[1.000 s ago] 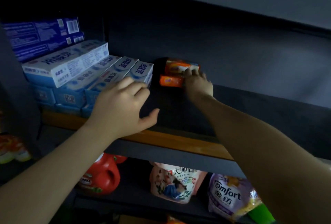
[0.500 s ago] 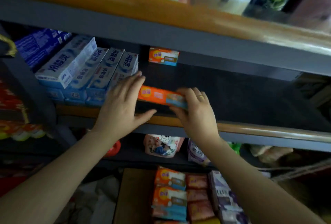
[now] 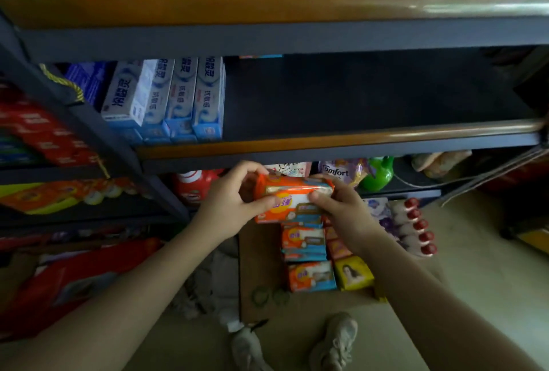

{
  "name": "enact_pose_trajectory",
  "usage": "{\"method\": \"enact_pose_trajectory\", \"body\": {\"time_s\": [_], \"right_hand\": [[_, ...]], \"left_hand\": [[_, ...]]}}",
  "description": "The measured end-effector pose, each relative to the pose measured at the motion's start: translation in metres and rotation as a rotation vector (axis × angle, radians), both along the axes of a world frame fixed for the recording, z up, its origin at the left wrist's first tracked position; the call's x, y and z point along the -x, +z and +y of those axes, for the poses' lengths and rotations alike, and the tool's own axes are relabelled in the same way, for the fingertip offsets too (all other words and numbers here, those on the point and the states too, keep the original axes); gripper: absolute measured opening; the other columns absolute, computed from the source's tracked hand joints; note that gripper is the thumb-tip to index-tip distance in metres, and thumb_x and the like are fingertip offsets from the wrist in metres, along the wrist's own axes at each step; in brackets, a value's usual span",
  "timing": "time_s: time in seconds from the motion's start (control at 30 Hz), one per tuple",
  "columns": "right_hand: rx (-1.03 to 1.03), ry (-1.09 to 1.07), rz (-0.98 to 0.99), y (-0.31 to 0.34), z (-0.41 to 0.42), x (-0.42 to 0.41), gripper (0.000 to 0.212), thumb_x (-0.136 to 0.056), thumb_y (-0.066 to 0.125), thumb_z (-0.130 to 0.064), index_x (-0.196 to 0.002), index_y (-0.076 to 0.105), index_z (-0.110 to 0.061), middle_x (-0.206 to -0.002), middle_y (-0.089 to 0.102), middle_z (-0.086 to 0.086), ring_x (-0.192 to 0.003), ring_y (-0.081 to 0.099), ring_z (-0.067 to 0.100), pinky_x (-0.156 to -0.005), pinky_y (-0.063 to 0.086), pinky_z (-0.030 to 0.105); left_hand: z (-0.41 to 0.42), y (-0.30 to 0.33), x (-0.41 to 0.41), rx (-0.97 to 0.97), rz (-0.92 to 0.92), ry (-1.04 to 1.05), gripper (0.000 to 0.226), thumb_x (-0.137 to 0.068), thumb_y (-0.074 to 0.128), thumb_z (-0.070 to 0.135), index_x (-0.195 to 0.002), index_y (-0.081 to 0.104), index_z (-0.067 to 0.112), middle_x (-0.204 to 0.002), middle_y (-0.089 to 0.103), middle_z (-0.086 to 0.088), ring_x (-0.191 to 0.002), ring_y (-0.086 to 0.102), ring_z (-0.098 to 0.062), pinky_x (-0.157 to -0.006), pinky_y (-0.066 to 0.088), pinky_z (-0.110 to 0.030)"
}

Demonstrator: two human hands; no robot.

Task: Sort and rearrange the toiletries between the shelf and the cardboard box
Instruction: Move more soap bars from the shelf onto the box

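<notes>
An orange and blue soap pack [image 3: 292, 203] is held between both hands, below the front edge of the dark shelf [image 3: 341, 140] and above the cardboard box [image 3: 261, 269]. My left hand [image 3: 234, 198] grips its left end, my right hand [image 3: 341, 207] its right end. The box on the floor holds more orange soap packs [image 3: 304, 244], pink ones and a yellow pack [image 3: 353, 274]. On the shelf's left stand blue and white toothpaste boxes [image 3: 178, 100]. A sliver of another orange pack [image 3: 260, 56] shows at the shelf's back.
The shelf below carries a red detergent jug [image 3: 194, 186], a Comfort pouch [image 3: 341, 173] and a green bottle [image 3: 378, 176]. Bottles with red caps [image 3: 413, 228] lie right of the box. Red packages [image 3: 44, 133] fill the left rack. My shoes [image 3: 335, 341] stand on the floor.
Both hands pulled the orange soap pack off the shelf and lowered it to above the box. The camera tilted down and back, so the box and floor now show.
</notes>
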State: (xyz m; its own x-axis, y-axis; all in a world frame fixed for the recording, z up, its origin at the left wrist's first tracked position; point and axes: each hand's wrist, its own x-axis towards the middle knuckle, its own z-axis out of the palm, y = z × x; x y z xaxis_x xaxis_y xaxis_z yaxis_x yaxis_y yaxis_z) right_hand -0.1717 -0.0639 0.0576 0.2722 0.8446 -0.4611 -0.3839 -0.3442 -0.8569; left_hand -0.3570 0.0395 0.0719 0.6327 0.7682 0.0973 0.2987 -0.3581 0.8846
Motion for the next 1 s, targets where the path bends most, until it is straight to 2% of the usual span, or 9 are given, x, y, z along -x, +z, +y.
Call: {"method": "enact_pose_trajectory", "body": {"time_s": [0.13, 0.2, 0.33, 0.43, 0.57, 0.7, 0.8, 0.9, 1.0], "right_hand": [[-0.03, -0.019, -0.1, 0.004, -0.008, 0.005, 0.04, -0.068, 0.07, -0.023, -0.105, 0.058, -0.017, -0.1, 0.067, 0.007, -0.09, 0.068, 0.025, -0.078, 0.056, 0.044], [-0.056, -0.029, -0.148, 0.007, -0.012, 0.002, 0.036, -0.07, 0.069, -0.02, -0.104, 0.058, -0.01, -0.096, 0.068, 0.007, -0.087, 0.068, 0.022, -0.074, 0.058, 0.035], [-0.085, -0.002, -0.054, 0.009, -0.024, -0.005, 0.024, -0.072, 0.065, -0.022, -0.091, 0.06, -0.008, -0.083, 0.07, 0.002, -0.081, 0.068, 0.016, -0.07, 0.056, 0.028], [-0.043, 0.039, -0.019, 0.007, -0.033, -0.013, 0.018, -0.081, 0.064, -0.022, -0.093, 0.062, -0.008, -0.089, 0.068, 0.007, -0.085, 0.066, 0.019, -0.076, 0.055, 0.029], [0.029, 0.074, 0.01, 0.001, -0.039, -0.023, 0.009, -0.089, 0.054, -0.007, -0.096, 0.06, -0.008, -0.086, 0.066, 0.007, -0.08, 0.067, 0.018, -0.066, 0.055, 0.024], [0.208, 0.027, -0.041, -0.012, -0.04, -0.034, 0.01, -0.092, 0.055, -0.021, -0.099, 0.058, -0.015, -0.088, 0.062, 0.009, -0.072, 0.065, 0.017, -0.058, 0.057, 0.025], [0.412, 0.024, 0.026, -0.026, -0.043, -0.046, 0.024, -0.097, 0.045, -0.027, -0.089, 0.058, -0.008, -0.073, 0.057, 0.014, -0.054, 0.052, 0.019, -0.046, 0.045, 0.021], [0.554, 0.107, -0.025, -0.041, -0.048, -0.053, 0.039, -0.099, 0.034, -0.027, -0.076, 0.056, -0.005, -0.062, 0.052, 0.01, -0.044, 0.046, 0.017, -0.042, 0.034, 0.022], [0.567, 0.144, -0.07, -0.054, -0.054, -0.06, 0.037, -0.099, 0.036, -0.038, -0.082, 0.058, -0.013, -0.07, 0.059, 0.01, -0.059, 0.056, 0.021, -0.053, 0.045, 0.027]], "left_hand": [[0.002, -0.014, -0.001, 0.087, 0.035, -0.02, 0.037, -0.077, 0.073, 0.019, -0.095, 0.049, 0.04, -0.098, 0.06, 0.017, -0.092, 0.059, 0.002, -0.074, 0.046, -0.01], [0.002, -0.024, -0.005, 0.298, -0.024, 0.03, 0.032, -0.079, 0.07, 0.017, -0.097, 0.053, 0.036, -0.098, 0.062, 0.012, -0.092, 0.06, -0.004, -0.076, 0.049, -0.015], [-0.009, -0.044, -0.018, 0.736, -0.097, 0.121, 0.022, -0.086, 0.058, 0.01, -0.107, 0.059, 0.017, -0.095, 0.065, 0.004, -0.081, 0.065, -0.004, -0.07, 0.052, -0.015], [-0.021, -0.061, -0.023, 1.039, -0.136, 0.122, 0.022, -0.084, 0.055, 0.016, -0.105, 0.06, 0.012, -0.099, 0.067, -0.007, -0.089, 0.064, -0.017, -0.082, 0.052, -0.032], [-0.039, -0.073, -0.03, 1.296, -0.198, 0.105, 0.029, -0.082, 0.052, 0.022, -0.107, 0.061, 0.011, -0.091, 0.072, -0.003, -0.084, 0.067, -0.019, -0.07, 0.058, -0.03], [-0.056, -0.072, -0.045, 1.447, -0.077, 0.183, 0.019, -0.084, 0.053, 0.029, -0.092, 0.062, 0.013, -0.068, 0.07, -0.003, -0.054, 0.065, -0.011, -0.045, 0.048, -0.019], [-0.061, -0.074, -0.053, 1.555, 0.07, 0.248, 0.033, -0.089, 0.05, 0.037, -0.085, 0.061, 0.006, -0.054, 0.058, -0.007, -0.037, 0.051, -0.01, -0.039, 0.04, -0.015], [-0.069, -0.079, -0.058, 1.619, 0.171, 0.232, 0.039, -0.089, 0.046, 0.043, -0.081, 0.059, 0.007, -0.053, 0.053, -0.006, -0.035, 0.048, -0.01, -0.039, 0.039, -0.014], [-0.079, -0.086, -0.064, 1.523, 0.213, 0.278, 0.029, -0.088, 0.054, 0.038, -0.083, 0.06, 0.01, -0.061, 0.06, -0.007, -0.048, 0.058, -0.014, -0.042, 0.042, -0.016]]}}
